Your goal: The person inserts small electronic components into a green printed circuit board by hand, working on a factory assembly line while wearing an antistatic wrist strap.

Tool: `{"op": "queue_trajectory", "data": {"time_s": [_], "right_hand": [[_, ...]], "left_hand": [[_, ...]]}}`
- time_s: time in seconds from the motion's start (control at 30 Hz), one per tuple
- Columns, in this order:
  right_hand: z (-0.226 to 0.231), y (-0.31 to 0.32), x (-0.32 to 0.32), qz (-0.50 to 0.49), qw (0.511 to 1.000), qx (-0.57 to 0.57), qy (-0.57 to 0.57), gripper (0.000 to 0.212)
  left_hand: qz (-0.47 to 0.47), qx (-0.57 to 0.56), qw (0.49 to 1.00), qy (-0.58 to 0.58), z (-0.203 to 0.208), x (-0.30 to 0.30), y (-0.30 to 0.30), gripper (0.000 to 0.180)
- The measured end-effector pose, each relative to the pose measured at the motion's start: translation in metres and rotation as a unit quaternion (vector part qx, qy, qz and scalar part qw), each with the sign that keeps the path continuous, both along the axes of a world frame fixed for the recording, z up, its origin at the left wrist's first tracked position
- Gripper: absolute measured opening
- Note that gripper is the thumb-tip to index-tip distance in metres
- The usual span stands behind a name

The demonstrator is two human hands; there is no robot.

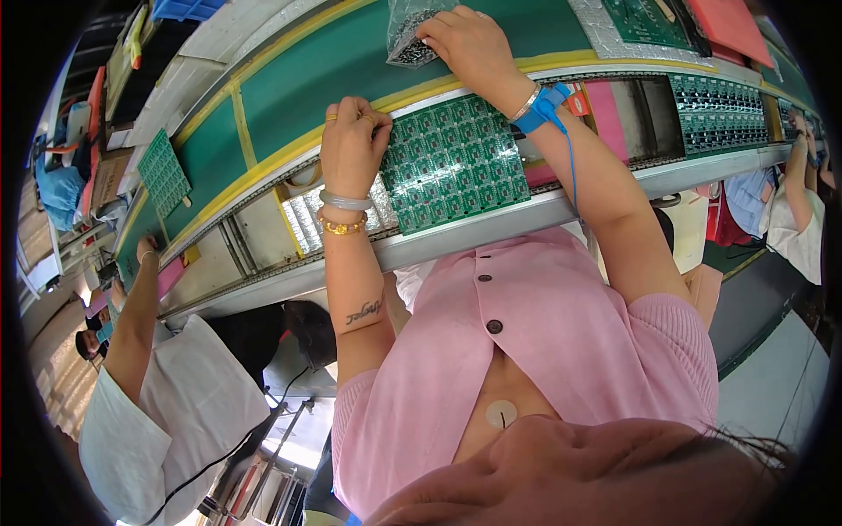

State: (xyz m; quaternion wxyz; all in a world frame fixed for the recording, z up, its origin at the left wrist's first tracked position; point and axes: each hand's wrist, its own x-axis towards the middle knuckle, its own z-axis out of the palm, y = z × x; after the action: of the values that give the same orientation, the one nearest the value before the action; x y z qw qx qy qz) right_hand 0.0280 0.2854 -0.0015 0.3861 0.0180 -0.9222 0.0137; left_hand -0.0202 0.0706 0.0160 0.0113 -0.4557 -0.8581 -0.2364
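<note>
A green circuit board panel, made of many small repeated boards, lies across the rails of the conveyor in front of me. By its upper left corner is my left hand, fingers curled and thumb drawn in; what they hold, if anything, is hidden. Farther off to the right, a clear plastic bag of small dark and silvery parts rests on the green work surface. My right hand reaches to it with its fingertips pinched together at the parts. Whatever is between them is too small to make out. A blue wrist strap with a cord circles my right wrist.
More populated panels sit on the conveyor to the right. Another green panel lies at the far left, near a co-worker's arm. The metal rail runs between my body and the panel. A red-pink tray stands at the upper right.
</note>
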Motion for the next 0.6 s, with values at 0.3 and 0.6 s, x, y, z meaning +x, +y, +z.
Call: {"op": "queue_trajectory", "data": {"time_s": [0.3, 0.6], "right_hand": [[0.003, 0.002, -0.001, 0.041, 0.979, -0.191, -0.056, 0.01], [0.017, -0.031, 0.013, 0.239, 0.696, -0.637, -0.229, 0.022]], "left_hand": [[0.066, 0.131, 0.982, -0.117, -0.003, -0.009, -0.005, 0.016], [0.095, 0.353, 0.924, -0.115, -0.006, 0.009, 0.023, 0.02]]}}
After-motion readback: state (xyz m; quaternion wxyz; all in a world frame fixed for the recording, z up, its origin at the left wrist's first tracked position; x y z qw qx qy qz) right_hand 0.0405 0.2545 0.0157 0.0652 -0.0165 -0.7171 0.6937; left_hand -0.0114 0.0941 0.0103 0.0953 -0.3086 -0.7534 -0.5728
